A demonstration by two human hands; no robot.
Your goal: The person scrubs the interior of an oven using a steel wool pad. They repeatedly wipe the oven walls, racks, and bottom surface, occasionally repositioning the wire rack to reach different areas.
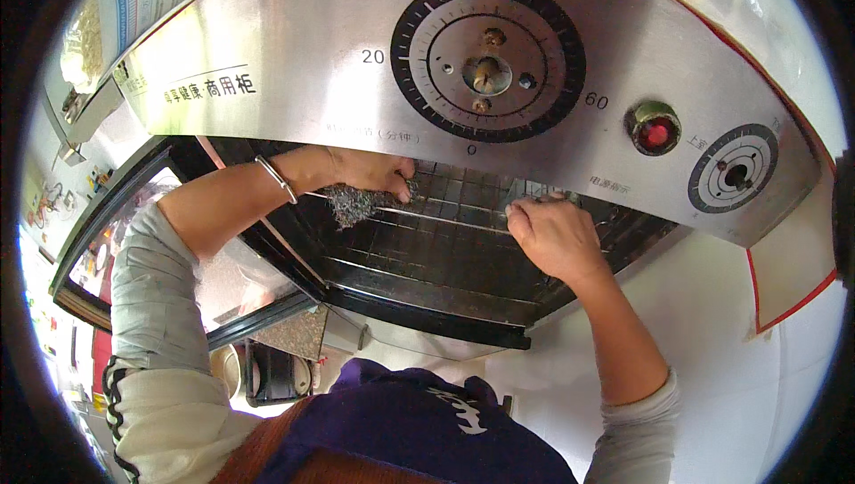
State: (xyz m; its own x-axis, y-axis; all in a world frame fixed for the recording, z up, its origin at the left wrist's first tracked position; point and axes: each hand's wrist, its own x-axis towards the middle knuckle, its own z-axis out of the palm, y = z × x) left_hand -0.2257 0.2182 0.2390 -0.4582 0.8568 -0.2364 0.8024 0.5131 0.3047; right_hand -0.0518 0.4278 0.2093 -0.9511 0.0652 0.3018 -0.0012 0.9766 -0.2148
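Inside the dark interior of a metal cabinet, my left hand [374, 171] grips a steel wool scouring pad [354, 205], which hangs below the fingers. A silver bangle [276, 179] circles that wrist. My right hand [556, 233] is curled at a wire rack [461, 213] on the cabinet's right side; its fingertips are partly hidden, so its hold on the rack's edge cannot be told. The rack's bars span the space between both hands. Above them, the brushed metal control panel [300, 30] hides the rack's far part.
The panel bears a large timer dial [487, 60], a red indicator light [652, 131] and a smaller dial [733, 169]. On the left stands the open glass door [244, 277] with a black frame. A white wall [721, 364] is at the right. Containers [277, 374] stand below the door.
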